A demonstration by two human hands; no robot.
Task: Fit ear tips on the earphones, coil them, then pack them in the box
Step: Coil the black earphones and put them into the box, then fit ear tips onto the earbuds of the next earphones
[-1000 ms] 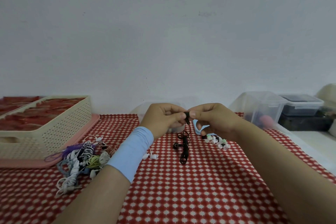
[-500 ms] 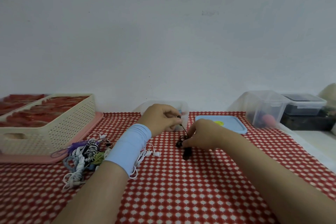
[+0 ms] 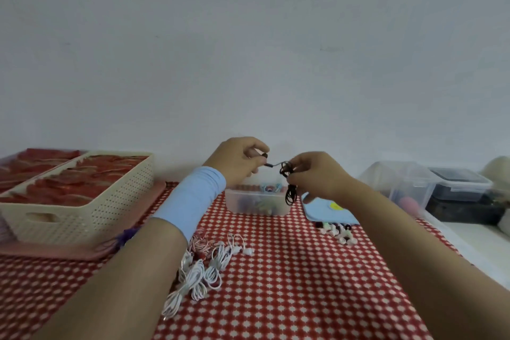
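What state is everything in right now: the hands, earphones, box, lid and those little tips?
Black earphones: partly coiled, held in the air.
Left hand: pinching one end of them.
Right hand: holding the coiled part.
Box: open.
Lid: off, flat beside it.
Ear tips: loose on the cloth.
White earphones: bundled, on the cloth.
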